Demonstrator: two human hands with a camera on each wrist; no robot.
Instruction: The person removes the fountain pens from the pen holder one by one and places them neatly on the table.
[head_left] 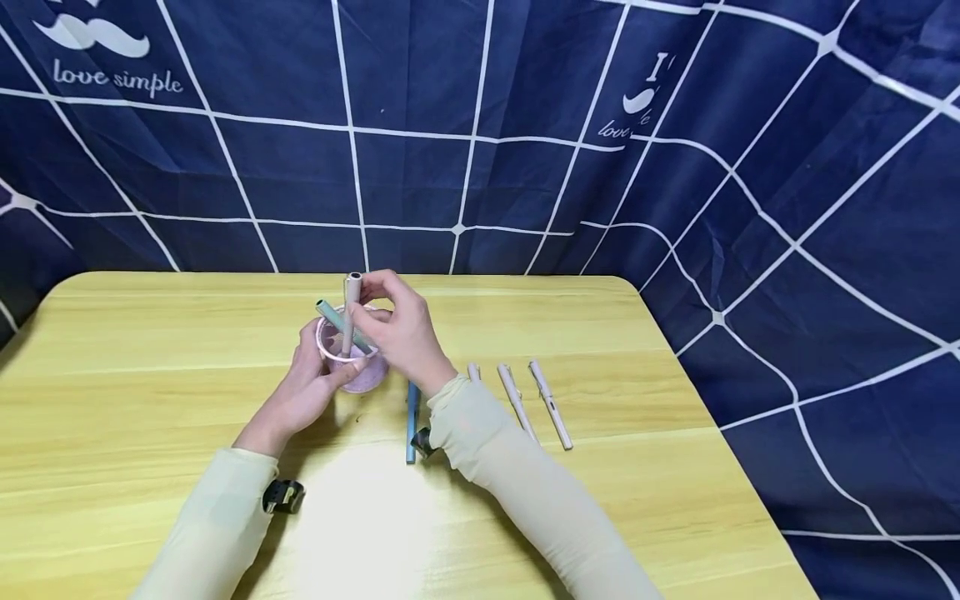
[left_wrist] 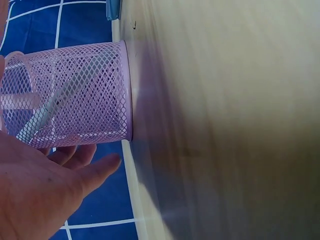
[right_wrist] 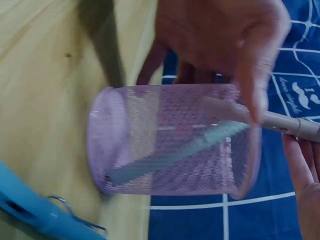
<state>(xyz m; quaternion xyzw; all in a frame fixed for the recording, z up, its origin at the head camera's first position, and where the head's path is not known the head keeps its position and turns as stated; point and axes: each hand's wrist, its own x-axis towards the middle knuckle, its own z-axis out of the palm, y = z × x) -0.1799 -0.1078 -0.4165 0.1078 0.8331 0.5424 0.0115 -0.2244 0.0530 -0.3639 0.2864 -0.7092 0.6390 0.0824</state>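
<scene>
Head view: right hand (head_left: 407, 327) pinches a pale pen (head_left: 348, 315) partway inside a cup (head_left: 366, 379) gripped by the left hand (head_left: 306, 388); a green pen (head_left: 331, 314) leans within.

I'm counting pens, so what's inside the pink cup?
A green pen leans inside the cup, and a pale pen, pinched by the right hand, reaches in. The mesh and left hand cover parts, so anything tiny there can't be seen.

Navy cloth (head_left: 408, 175), white print, head view: "love simple" beneath moustache sign (head_left: 92, 37), ten o'clock; "I" and "love", second moustache (head_left: 639, 102) between, one o'clock.
</scene>
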